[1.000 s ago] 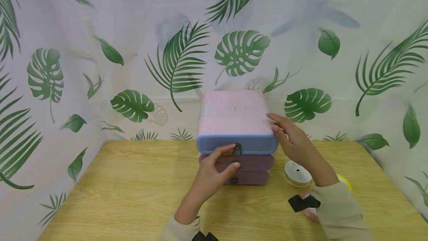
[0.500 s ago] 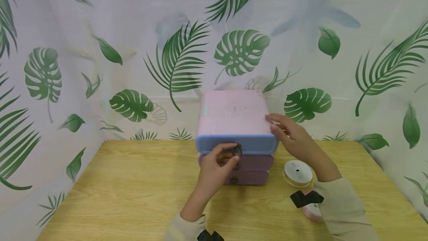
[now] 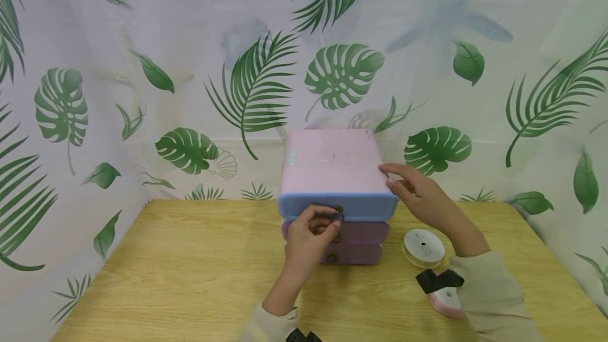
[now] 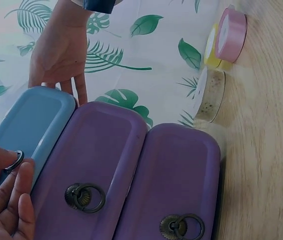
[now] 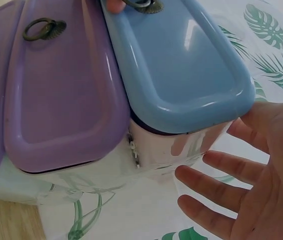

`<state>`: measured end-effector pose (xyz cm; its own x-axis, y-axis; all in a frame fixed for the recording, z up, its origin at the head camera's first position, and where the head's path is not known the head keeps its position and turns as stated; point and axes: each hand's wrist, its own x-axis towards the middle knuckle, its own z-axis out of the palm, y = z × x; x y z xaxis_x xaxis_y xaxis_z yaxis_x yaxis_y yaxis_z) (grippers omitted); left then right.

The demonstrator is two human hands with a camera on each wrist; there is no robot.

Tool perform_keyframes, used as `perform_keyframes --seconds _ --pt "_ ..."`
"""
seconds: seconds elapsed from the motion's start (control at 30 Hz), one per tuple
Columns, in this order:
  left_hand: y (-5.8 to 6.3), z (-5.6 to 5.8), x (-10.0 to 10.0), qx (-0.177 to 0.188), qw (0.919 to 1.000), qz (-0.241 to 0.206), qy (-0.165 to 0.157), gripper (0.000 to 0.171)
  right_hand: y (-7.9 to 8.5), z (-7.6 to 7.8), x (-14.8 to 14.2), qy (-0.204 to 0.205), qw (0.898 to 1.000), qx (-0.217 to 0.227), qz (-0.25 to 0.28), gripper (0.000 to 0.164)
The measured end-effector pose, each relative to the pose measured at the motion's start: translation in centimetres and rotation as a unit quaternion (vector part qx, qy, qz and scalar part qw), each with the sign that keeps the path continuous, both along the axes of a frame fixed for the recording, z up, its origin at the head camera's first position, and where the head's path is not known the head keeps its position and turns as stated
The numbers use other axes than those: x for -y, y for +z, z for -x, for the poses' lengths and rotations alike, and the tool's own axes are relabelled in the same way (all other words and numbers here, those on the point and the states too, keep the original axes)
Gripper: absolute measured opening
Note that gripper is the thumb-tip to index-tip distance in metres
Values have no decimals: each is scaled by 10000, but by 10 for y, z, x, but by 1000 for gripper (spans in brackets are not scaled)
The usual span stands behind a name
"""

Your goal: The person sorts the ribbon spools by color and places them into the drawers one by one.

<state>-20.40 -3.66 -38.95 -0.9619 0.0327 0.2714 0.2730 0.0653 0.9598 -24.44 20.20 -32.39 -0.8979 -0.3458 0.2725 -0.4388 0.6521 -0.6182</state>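
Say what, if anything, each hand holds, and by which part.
The left hand pinches the blue top drawer by its dark ring pull; the right hand grips nothing.

White-topped spool [image 3: 418,253], pink spool [image 4: 235,36] beside yellow spool [image 4: 211,47], wood-grain table [image 3: 190,263], leaf-print backdrop [image 3: 185,99]
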Motion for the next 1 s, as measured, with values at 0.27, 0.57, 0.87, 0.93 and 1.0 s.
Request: perform_keyframes --seconds 0.27,0.57,0.87,0.93,1.0 --pt "-1 -1 -3 -35 10000 -70 33 18 -1 0 0 58 10000 15 73 43" --pt "1 -3 -3 -60 9999 -53 -72 22 -4 2 -1 255 9992 20 293 43" --pt "3 -6 -2 101 9998 -81 -132 25 -4 2 -4 539 9968 299 510 46" --pt "3 -6 -1 147 9998 -80 -142 25 -4 2 -4 542 9967 313 521 46" --pt "3 -7 0 208 9997 8 -148 25 -4 2 -5 525 9968 315 517 46"
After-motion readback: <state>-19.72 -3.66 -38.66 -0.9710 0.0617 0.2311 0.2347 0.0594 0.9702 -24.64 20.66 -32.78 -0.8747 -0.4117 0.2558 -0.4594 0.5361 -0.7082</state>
